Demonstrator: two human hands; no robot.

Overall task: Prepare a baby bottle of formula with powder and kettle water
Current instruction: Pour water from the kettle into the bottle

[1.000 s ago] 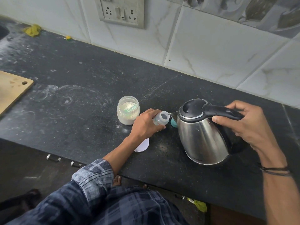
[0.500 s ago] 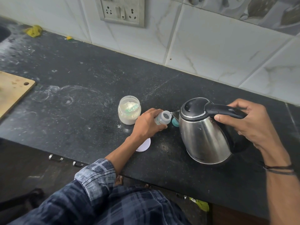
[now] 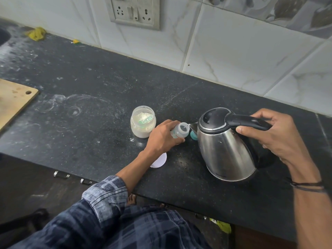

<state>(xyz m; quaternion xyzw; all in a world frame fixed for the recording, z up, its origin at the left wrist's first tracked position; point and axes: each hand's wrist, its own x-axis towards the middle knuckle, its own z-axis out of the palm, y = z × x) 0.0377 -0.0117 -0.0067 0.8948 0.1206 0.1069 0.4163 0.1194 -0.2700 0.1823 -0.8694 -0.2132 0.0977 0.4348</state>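
Observation:
My left hand point(image 3: 162, 136) grips a small clear baby bottle point(image 3: 181, 130), open at the top and tilted toward the kettle. My right hand point(image 3: 276, 137) holds the black handle of a steel kettle point(image 3: 224, 146), which leans left with its spout at the bottle's mouth; a thin stream of water runs into the bottle. An open jar of white powder point(image 3: 142, 122) with a green scoop inside stands just left of my left hand. A teal bottle cap point(image 3: 194, 136) lies behind the bottle, partly hidden. A white lid point(image 3: 159, 161) lies under my left wrist.
The black stone counter point(image 3: 89, 108) has powder smears. A wooden board point(image 3: 14, 97) lies at the left edge. The kettle's black base point(image 3: 264, 159) sits under my right hand. A tiled wall with a socket panel point(image 3: 133, 11) stands behind. A yellow cloth point(image 3: 36, 34) lies far left.
The kettle has tipped further toward the bottle, and water now runs from the spout into it. Both hands stay in about the same place.

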